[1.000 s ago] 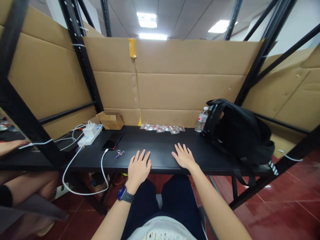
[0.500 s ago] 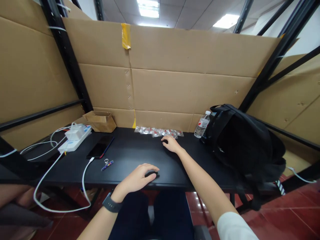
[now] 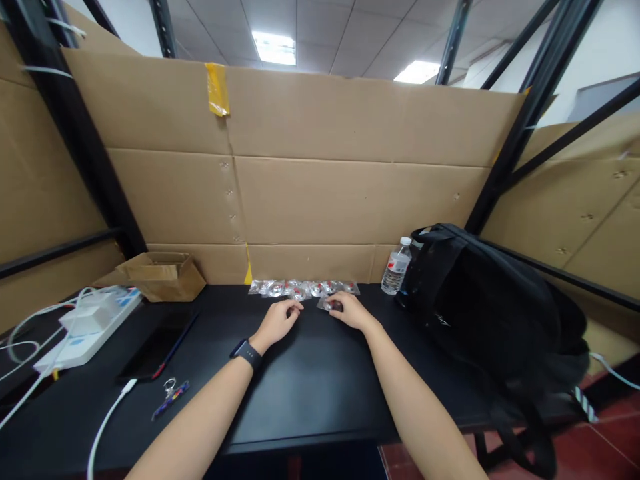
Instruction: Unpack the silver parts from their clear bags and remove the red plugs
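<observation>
A row of small clear plastic packets (image 3: 280, 288), with shiny round silver items and red marks inside, lies along the foot of the cardboard wall. My right hand (image 3: 353, 311) pinches one clear packet (image 3: 324, 305) at the near side of this row, its fingers covering part of it. Just in front of the row, my left hand (image 3: 276, 325) is curled, thumb and fingers close together. A dark spot shows between them; I cannot make out what it is. A dark watch (image 3: 247, 353) sits on my left wrist.
A black backpack (image 3: 495, 320) and a water bottle (image 3: 397, 268) stand to the right. Left are a brown paper box (image 3: 165, 277), a white power strip (image 3: 95, 327), a phone (image 3: 155, 347) with a white cable, and a keyring (image 3: 171, 398). The black tabletop (image 3: 320, 400) lies between.
My left hand has moved from the table's near edge forward to the packets. My right hand has closed on a packet. The view has shifted closer to the table.
</observation>
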Available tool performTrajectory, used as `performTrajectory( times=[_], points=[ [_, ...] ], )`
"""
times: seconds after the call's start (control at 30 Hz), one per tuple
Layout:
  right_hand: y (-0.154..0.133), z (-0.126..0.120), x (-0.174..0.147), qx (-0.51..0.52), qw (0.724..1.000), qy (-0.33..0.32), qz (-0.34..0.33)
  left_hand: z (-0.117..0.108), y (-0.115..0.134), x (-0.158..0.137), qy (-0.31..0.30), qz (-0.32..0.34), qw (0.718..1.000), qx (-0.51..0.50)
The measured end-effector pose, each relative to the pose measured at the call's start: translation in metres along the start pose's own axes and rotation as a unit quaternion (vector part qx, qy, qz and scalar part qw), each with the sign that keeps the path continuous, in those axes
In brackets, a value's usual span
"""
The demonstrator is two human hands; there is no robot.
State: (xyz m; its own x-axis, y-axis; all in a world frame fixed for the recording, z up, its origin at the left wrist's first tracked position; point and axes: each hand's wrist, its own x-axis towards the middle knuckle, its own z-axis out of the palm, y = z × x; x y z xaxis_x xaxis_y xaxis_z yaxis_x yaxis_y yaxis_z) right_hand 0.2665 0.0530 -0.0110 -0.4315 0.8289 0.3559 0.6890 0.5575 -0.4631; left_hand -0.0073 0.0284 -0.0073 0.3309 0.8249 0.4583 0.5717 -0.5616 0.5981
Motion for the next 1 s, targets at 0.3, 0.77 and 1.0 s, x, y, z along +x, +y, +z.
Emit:
performTrajectory(
  times=[0.3,0.77,1.0],
  points=[
    [-0.029,0.016,0.009,0.042,0.999,-0.005,-0.005,0.008,0.001,0.000,-0.011,0.061,0.998,0.029],
    [-0.032,0.032,0.017,0.235,0.956,0.131,0.118,0.005,0.001,-0.008,-0.040,-0.036,0.988,0.147],
    [-0.038,0.033,0.016,0.480,0.845,0.159,0.176,-0.003,0.007,-0.001,0.078,-0.159,0.982,0.061]
  ],
)
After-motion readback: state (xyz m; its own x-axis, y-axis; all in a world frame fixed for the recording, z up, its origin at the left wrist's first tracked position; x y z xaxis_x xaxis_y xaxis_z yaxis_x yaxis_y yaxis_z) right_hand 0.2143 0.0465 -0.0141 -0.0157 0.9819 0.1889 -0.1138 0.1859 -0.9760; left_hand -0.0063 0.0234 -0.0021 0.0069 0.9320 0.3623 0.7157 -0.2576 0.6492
